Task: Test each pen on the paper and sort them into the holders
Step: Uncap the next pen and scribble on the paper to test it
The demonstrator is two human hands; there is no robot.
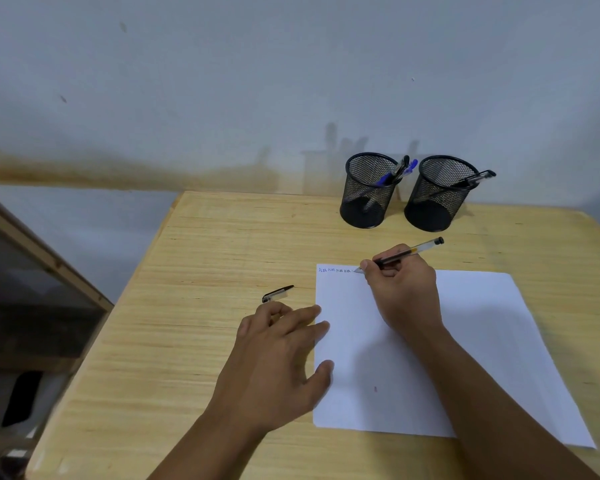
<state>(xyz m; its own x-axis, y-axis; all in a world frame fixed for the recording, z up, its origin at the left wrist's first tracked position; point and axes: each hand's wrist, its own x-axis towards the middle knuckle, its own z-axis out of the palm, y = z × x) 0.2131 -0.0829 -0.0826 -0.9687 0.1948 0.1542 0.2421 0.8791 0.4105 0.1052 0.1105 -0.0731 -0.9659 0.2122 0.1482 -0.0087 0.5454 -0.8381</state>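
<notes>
A white sheet of paper (465,341) lies on the wooden table (205,271), with small blue and black scribbles along its top left edge. My right hand (402,285) grips a clear-barrelled black pen (409,252), its tip touching the paper beside the scribbles. My left hand (278,351) rests flat, fingers spread, pressing the paper's left edge. A black pen cap (278,294) lies on the table just beyond my left fingers. Two black mesh holders stand at the back: the left holder (368,192) has blue and black pens, the right holder (437,195) has black pens.
A pale wall rises right behind the holders. The table's left edge drops off to a wooden-framed shelf (42,271) with dark items lower left. Bare tabletop lies to the left of the paper and to the right of the holders.
</notes>
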